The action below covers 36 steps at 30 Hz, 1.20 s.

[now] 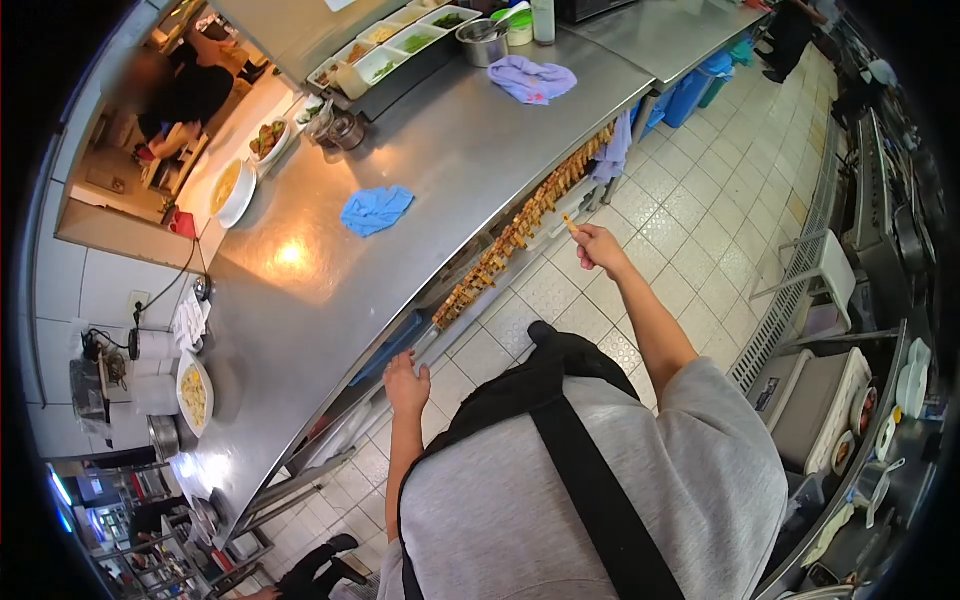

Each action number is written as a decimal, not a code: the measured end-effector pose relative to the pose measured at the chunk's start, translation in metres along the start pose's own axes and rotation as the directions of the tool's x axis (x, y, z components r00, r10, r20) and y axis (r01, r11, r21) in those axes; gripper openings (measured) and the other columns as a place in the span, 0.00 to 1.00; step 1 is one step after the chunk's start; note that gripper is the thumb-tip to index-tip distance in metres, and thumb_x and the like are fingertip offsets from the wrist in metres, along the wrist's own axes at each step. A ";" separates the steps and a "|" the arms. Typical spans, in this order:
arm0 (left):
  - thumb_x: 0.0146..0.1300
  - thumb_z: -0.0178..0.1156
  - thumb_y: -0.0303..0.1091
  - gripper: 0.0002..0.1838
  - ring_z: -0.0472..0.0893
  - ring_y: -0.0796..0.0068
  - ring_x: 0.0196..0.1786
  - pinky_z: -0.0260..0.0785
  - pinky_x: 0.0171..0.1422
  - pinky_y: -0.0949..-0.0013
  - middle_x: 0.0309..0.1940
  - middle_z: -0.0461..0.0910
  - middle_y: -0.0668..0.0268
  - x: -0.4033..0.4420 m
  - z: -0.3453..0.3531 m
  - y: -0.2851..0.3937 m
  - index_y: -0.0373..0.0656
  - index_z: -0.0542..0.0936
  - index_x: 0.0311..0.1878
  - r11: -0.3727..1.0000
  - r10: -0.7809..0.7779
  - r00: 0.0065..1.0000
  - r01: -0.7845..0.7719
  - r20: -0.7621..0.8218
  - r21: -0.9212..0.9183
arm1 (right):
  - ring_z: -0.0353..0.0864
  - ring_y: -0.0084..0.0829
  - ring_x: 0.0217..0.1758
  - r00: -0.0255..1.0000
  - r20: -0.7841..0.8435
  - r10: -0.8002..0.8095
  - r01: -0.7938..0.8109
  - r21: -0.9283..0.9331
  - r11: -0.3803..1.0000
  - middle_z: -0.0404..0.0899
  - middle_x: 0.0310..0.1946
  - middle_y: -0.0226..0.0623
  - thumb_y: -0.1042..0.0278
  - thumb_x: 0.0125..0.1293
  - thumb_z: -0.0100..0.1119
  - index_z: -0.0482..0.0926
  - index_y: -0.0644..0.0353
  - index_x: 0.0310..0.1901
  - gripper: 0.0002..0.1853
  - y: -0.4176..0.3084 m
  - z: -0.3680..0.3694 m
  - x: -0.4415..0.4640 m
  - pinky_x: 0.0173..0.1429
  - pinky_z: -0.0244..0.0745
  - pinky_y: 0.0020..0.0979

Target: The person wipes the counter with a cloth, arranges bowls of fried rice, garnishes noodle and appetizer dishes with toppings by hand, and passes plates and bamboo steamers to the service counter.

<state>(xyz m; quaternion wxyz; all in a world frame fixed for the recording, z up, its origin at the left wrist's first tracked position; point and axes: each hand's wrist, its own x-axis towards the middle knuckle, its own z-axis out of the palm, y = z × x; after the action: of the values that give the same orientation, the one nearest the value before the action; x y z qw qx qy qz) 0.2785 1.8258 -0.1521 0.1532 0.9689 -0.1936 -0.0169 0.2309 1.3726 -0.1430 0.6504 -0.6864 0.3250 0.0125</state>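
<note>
My right hand [597, 250] is raised out over the tiled floor, its fingers closed on a small tan wooden stick-like piece that looks like a clothespin [570, 222]. Just beyond it, a long row of similar brown wooden clothespins [510, 243] runs along a rail under the front edge of the steel counter [300, 330]. My left hand [407, 385] is by the counter's edge, near the lower end of that row. Its fingers are apart, with nothing visible in them; whether the fingertips touch the edge I cannot tell.
On the counter lie a blue cloth [377, 210] and a purple cloth [533, 80]. Food bowls [232, 195], a plate [193, 395] and garnish trays [413, 38] line its far side. Behind me stand a white chair [830, 270] and cooking equipment. Other people are at the far ends.
</note>
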 end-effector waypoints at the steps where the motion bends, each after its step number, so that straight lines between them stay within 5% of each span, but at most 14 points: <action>1: 0.49 0.63 0.35 0.19 0.76 0.59 0.43 0.64 0.50 0.56 0.35 0.77 0.63 -0.001 0.001 0.001 0.45 0.75 0.47 1.000 -0.005 1.000 0.005 -0.006 0.001 | 0.67 0.20 0.12 0.999 -0.009 -0.036 0.036 0.022 0.999 0.70 0.16 0.27 0.61 0.68 0.51 0.76 0.63 0.49 0.15 0.002 0.002 0.007 0.15 0.61 0.23; 8: 0.48 0.63 0.34 0.17 0.76 0.60 0.42 0.65 0.50 0.57 0.34 0.76 0.63 -0.004 -0.005 0.013 0.45 0.75 0.43 0.995 -0.078 0.997 0.077 0.022 0.066 | 0.62 0.18 0.11 0.953 -0.301 -0.038 0.108 0.222 0.969 0.66 0.13 0.26 0.63 0.67 0.52 0.78 0.64 0.39 0.11 -0.007 0.020 0.066 0.13 0.54 0.23; 9: 0.48 0.63 0.34 0.17 0.76 0.60 0.42 0.65 0.49 0.57 0.33 0.77 0.63 -0.003 -0.005 0.012 0.46 0.75 0.43 0.994 -0.086 0.996 0.083 0.034 0.072 | 0.71 0.25 0.16 0.954 -0.298 -0.031 0.098 0.213 0.972 0.73 0.16 0.32 0.60 0.66 0.53 0.79 0.65 0.40 0.14 0.004 0.022 0.086 0.19 0.64 0.30; 12: 0.47 0.63 0.34 0.16 0.77 0.59 0.41 0.66 0.49 0.57 0.32 0.77 0.64 -0.001 -0.004 0.013 0.46 0.76 0.42 0.993 -0.089 0.996 0.087 0.026 0.075 | 0.79 0.34 0.26 0.812 -0.360 -0.460 0.340 -0.349 0.873 0.80 0.23 0.40 0.57 0.64 0.54 0.80 0.63 0.43 0.17 0.016 0.036 0.101 0.32 0.72 0.36; 13: 0.47 0.63 0.34 0.16 0.77 0.59 0.41 0.66 0.49 0.56 0.31 0.77 0.64 -0.001 -0.004 0.013 0.46 0.76 0.42 0.994 -0.088 0.996 0.086 0.019 0.074 | 0.79 0.47 0.47 0.966 -0.164 -0.198 0.150 -0.268 0.952 0.81 0.40 0.49 0.54 0.60 0.53 0.80 0.58 0.47 0.20 -0.017 0.022 0.074 0.53 0.72 0.38; 16: 0.47 0.62 0.33 0.15 0.77 0.58 0.40 0.66 0.49 0.56 0.29 0.78 0.63 0.001 -0.001 0.011 0.45 0.76 0.40 0.992 -0.100 0.995 0.099 0.011 0.076 | 0.79 0.48 0.48 0.977 -0.106 -0.185 0.166 -0.167 0.972 0.81 0.41 0.50 0.55 0.61 0.52 0.80 0.58 0.47 0.19 -0.028 0.001 0.061 0.53 0.72 0.40; 19: 0.47 0.62 0.33 0.14 0.77 0.58 0.40 0.66 0.48 0.56 0.29 0.78 0.62 0.005 0.000 0.010 0.44 0.76 0.39 0.989 -0.133 0.990 0.131 0.034 0.072 | 0.80 0.47 0.46 0.918 -0.354 -0.182 0.145 -0.128 0.981 0.81 0.40 0.49 0.55 0.61 0.52 0.81 0.58 0.45 0.19 -0.011 -0.011 0.090 0.52 0.73 0.39; 22: 0.47 0.61 0.32 0.13 0.77 0.58 0.40 0.67 0.48 0.56 0.29 0.77 0.62 0.005 0.001 0.009 0.43 0.76 0.38 0.990 -0.128 0.991 0.125 0.039 0.064 | 0.80 0.48 0.45 0.892 -0.396 -0.217 0.170 -0.151 0.974 0.82 0.39 0.49 0.55 0.61 0.52 0.81 0.58 0.45 0.18 -0.008 -0.010 0.100 0.51 0.73 0.39; 28: 0.47 0.61 0.31 0.12 0.77 0.58 0.39 0.66 0.47 0.56 0.28 0.77 0.62 0.007 0.004 0.007 0.43 0.76 0.37 0.987 -0.156 0.987 0.154 0.033 0.053 | 0.80 0.48 0.45 0.993 -0.070 -0.094 0.079 -0.198 0.977 0.82 0.38 0.48 0.54 0.61 0.51 0.81 0.57 0.45 0.18 -0.021 -0.016 0.076 0.50 0.73 0.41; 31: 0.47 0.61 0.30 0.11 0.77 0.58 0.38 0.66 0.47 0.56 0.27 0.77 0.62 0.009 0.003 0.010 0.44 0.77 0.37 0.984 -0.173 0.985 0.172 0.022 0.046 | 0.80 0.49 0.44 0.954 -0.250 -0.165 0.129 -0.153 0.980 0.81 0.38 0.49 0.54 0.61 0.51 0.82 0.57 0.43 0.18 -0.012 -0.027 0.093 0.49 0.72 0.42; 34: 0.47 0.61 0.30 0.11 0.76 0.58 0.38 0.66 0.47 0.56 0.28 0.78 0.62 0.010 0.001 0.011 0.44 0.77 0.37 0.977 -0.212 0.976 0.212 0.058 -0.001 | 0.80 0.41 0.30 0.895 -0.395 -0.209 0.155 -0.165 0.974 0.80 0.23 0.44 0.53 0.63 0.52 0.80 0.61 0.46 0.20 -0.015 -0.033 0.112 0.40 0.72 0.38; 36: 0.47 0.60 0.30 0.11 0.77 0.57 0.39 0.66 0.47 0.56 0.28 0.78 0.62 0.009 0.005 0.009 0.44 0.77 0.36 0.974 -0.224 0.972 0.224 0.063 0.009 | 0.81 0.43 0.31 0.882 -0.369 -0.294 0.207 -0.258 0.944 0.80 0.24 0.45 0.53 0.63 0.52 0.81 0.61 0.45 0.20 -0.015 -0.029 0.116 0.41 0.72 0.39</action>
<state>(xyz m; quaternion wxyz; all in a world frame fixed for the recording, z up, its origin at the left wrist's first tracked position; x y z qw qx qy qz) 0.2834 1.8130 -0.1538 0.1432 0.9837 -0.0877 -0.0650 0.3171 1.2954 -0.1759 0.4892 -0.7755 0.3565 -0.1793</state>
